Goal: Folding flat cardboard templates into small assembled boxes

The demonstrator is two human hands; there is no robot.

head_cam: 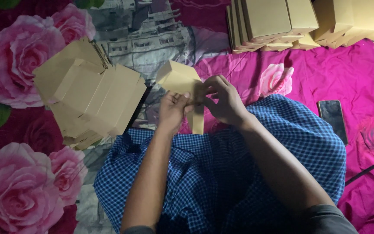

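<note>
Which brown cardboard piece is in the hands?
The small tan cardboard box piece at centre, pinched by both hands; the flat stacks lie untouched.

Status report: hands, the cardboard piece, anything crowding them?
Left hand and right hand both grip the tan folded cardboard piece. Stack of flat tan cardboard blanks close at left, not touching.

A dark phone (333,119) lies on the pink rose-printed bedsheet (360,78), screen up.
</note>
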